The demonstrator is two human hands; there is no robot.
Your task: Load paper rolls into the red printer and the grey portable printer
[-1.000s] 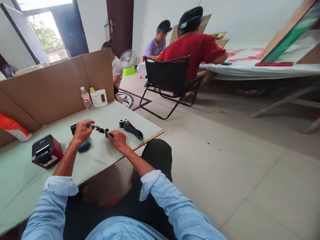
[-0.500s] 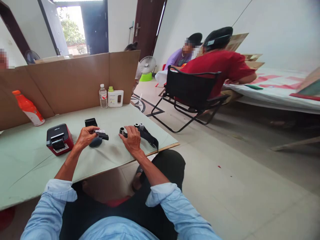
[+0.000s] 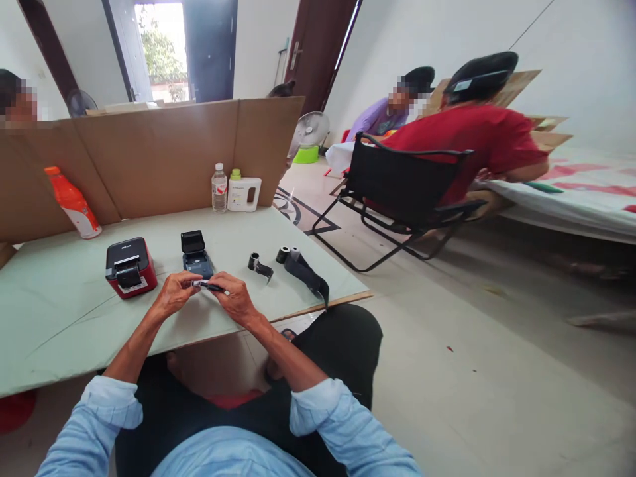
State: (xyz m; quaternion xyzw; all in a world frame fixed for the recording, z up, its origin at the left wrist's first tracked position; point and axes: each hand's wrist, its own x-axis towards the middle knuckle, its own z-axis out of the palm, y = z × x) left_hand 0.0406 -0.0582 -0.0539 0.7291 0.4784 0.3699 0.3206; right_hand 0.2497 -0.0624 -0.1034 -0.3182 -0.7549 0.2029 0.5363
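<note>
My left hand (image 3: 173,295) and my right hand (image 3: 236,299) meet above the table's near side. Between their fingertips they pinch a small pale roll with a black strip (image 3: 207,285), which the fingers partly cover. Just beyond them lies a small dark label printer (image 3: 197,262), its lid raised. To the right, a small roll with a loose black tail (image 3: 261,266) rests on the table. Beside it are more rolls with a wide black strip (image 3: 305,273) that reaches the table's edge.
A red and black printer (image 3: 131,266) stands to the left. An orange bottle (image 3: 73,202), a clear bottle (image 3: 219,189) and a white jug (image 3: 244,192) line the cardboard partition (image 3: 163,159). On the right, a person in red (image 3: 477,146) sits in a black folding chair (image 3: 402,175).
My right hand has let go of the small roll on the right and come left to the strip. My left hand still holds its roll, now nearer me. The view has shifted slightly.
</note>
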